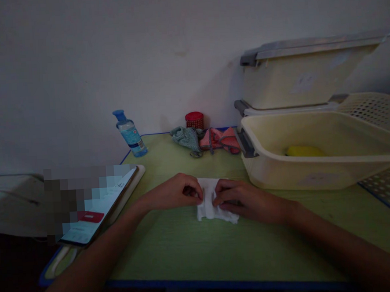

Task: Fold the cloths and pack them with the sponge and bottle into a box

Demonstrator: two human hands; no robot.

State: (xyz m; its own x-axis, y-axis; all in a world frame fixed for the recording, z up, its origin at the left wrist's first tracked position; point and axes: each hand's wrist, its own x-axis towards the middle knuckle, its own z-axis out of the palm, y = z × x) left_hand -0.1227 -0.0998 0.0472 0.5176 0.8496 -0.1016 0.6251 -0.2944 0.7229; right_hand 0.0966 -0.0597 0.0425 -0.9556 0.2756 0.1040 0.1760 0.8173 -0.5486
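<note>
Near the middle of the head view, both arms reach in from the lower corners and bring the hands close together, a little apart, over a small white sheet (209, 209) lying on the worktop (175, 253). The left hand (181, 191) comes in with its back upward and its fingers curled, thumb and forefinger meeting to pinch the sheet's left side. The right hand (247, 198) is bent the same way on the right side, its fingertips touching the sheet; in this dim light I cannot tell whether they pinch it or only press. Folds run between the two hands, and the near edge is ragged. The worktop is pale green with a blue rim. Along its far side are a blue bottle (130, 133), a red-lidded container (194, 119), and, in front of that, a crumpled grey-green cloth (184, 138) beside a pink cloth (217, 140). At the left edge a lit phone (96, 213) lies propped at a slant, partly pixelated. To the right stands an open cream bin (292, 175) with something yellow (304, 150) inside; behind it is a lidded bin (296, 80), against a plain, shadowed wall (143, 56).
</note>
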